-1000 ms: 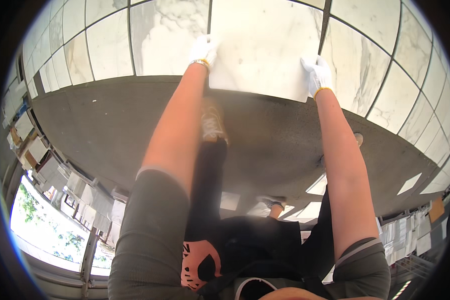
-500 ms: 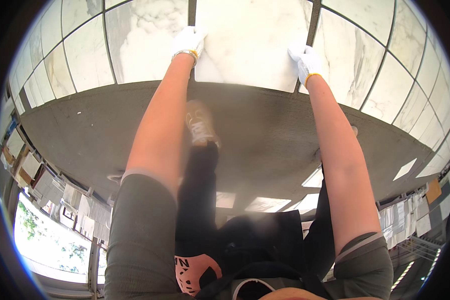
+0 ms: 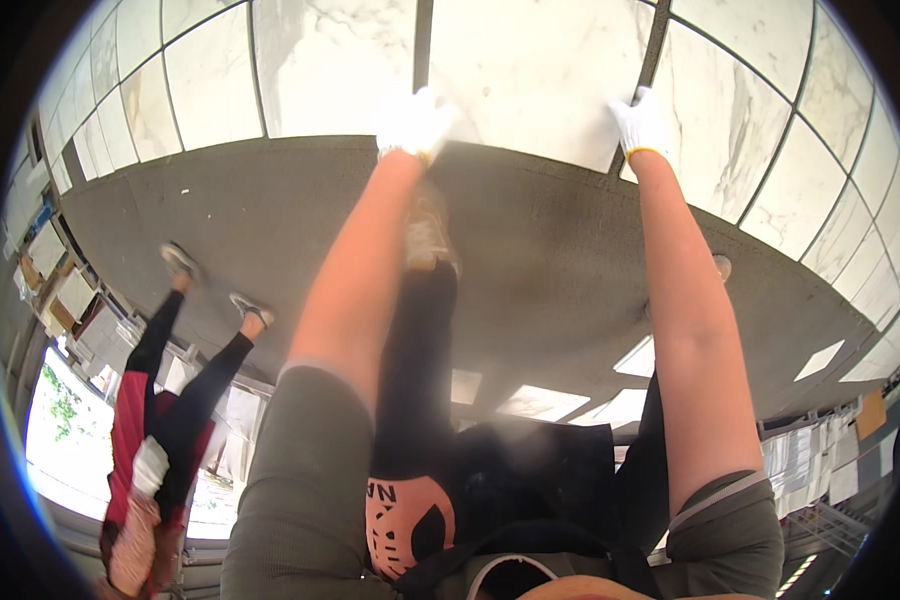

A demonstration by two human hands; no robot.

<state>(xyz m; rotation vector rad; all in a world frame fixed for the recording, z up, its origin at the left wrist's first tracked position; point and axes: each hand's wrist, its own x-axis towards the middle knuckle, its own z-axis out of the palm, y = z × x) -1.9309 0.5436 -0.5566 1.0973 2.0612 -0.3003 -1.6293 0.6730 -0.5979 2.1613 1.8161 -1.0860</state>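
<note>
White-gloved L hand [image 3: 410,125] (blurred) & R hand [image 3: 645,122] at opp. edges of white, rectangular, faintly veined marble slab [image 3: 540,75] lying btwn them; can't tell if either pinches it.

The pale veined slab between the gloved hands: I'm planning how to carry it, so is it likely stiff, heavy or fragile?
The slab is probably stiff, since its face shows no visible sag. Its broad, stone-like surface suggests it may be heavy. The marble-like veining hints at brittle material, so its corners could chip if knocked.
</note>
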